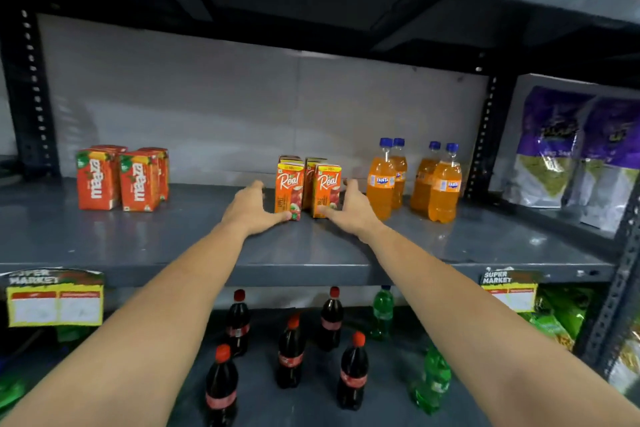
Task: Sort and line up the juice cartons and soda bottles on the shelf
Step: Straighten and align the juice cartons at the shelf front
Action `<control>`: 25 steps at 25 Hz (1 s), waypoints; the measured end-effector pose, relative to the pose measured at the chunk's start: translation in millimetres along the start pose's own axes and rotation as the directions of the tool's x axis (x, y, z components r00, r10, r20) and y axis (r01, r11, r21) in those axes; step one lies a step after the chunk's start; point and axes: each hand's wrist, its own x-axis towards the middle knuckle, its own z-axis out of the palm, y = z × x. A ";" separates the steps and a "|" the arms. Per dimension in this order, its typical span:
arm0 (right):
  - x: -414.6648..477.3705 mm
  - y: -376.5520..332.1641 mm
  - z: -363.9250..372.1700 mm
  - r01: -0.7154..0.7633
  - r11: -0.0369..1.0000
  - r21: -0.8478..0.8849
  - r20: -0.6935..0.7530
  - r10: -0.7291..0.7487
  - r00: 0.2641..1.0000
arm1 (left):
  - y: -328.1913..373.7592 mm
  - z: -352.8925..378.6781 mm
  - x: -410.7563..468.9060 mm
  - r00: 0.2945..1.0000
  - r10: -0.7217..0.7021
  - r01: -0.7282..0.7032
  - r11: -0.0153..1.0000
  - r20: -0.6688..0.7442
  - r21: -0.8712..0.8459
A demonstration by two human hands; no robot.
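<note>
Several orange Real juice cartons (308,189) stand in two short rows at the middle of the grey shelf (173,246). My left hand (251,210) lies flat against their left side, thumb touching the front left carton's base. My right hand (351,210) presses against their right side, thumb on the front right carton's base. Both hands flank the group with fingers apart, not lifting anything. Several red Maaza cartons (121,177) stand grouped at the left. Several orange Fanta bottles (414,178) with blue caps stand at the right.
On the lower shelf stand several dark cola bottles (291,350) with red caps and green soda bottles (431,381). Purple snack bags (575,149) fill the neighbouring bay at the right. Yellow price tags (55,298) hang on the shelf edge. Bare shelf lies between the Maaza and Real cartons.
</note>
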 end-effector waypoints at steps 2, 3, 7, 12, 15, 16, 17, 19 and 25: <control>10.8 2.8 0.7 -0.072 0.997 0.036 0.047 0.071 0.996 | 0.7 1.7 5.4 0.999 0.019 -0.016 0.998 0.036 -0.066; 14.2 4.7 1.4 -0.089 0.995 0.051 0.064 0.086 0.994 | 2.6 2.3 6.3 0.999 0.030 -0.026 0.995 0.044 -0.093; 18.2 10.0 3.0 -0.103 0.991 0.086 0.092 0.095 0.991 | 8.4 5.2 7.6 0.997 0.059 -0.054 0.993 0.048 -0.100; 16.5 7.9 1.8 -0.084 0.992 0.094 0.119 0.072 0.990 | 8.3 2.5 7.0 0.998 0.050 -0.047 0.992 0.026 -0.120; 15.6 6.1 0.8 -0.091 0.992 0.088 0.124 0.079 0.989 | 10.2 2.4 6.1 0.999 0.041 -0.036 0.992 0.032 -0.120; 14.9 3.7 -1.0 -0.092 0.992 0.090 0.119 0.081 0.990 | 12.3 0.7 6.6 0.999 0.035 -0.031 0.992 0.034 -0.120; 12.8 2.6 -1.0 -0.090 0.992 0.089 0.117 0.080 0.990 | 13.3 0.6 4.5 0.999 0.031 -0.027 0.992 0.028 -0.120; 10.8 2.9 -0.7 -0.097 0.991 0.087 0.106 0.088 0.990 | 15.1 0.3 1.5 0.999 0.026 -0.023 0.992 0.027 -0.121; -8.3 2.3 -11.7 -0.035 0.996 0.086 -0.102 0.043 0.994 | 18.9 -4.6 -18.5 0.993 0.050 -0.065 0.988 -0.111 -0.139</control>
